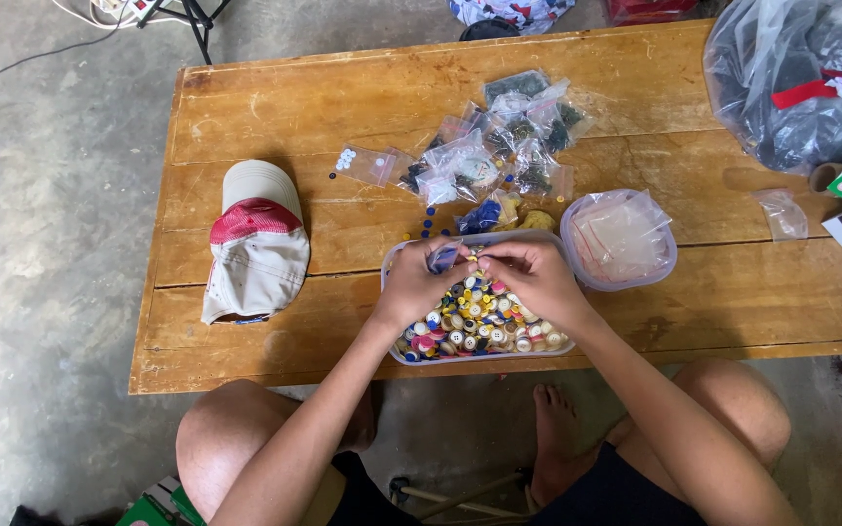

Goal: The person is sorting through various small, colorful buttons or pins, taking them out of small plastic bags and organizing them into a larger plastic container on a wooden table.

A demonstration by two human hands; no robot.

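Two hands are held over the tub of buttons (479, 321) on the desk (275, 117): a small clear bag (443, 257) is pinched by the left hand (411, 287), a button apparently by the right hand (536, 278). Filled bags (499, 146) lie beyond the tub.

Cap (256, 244), tub of clear bags (620, 240), filled grey sack (799, 78) on wooden table (343, 107).
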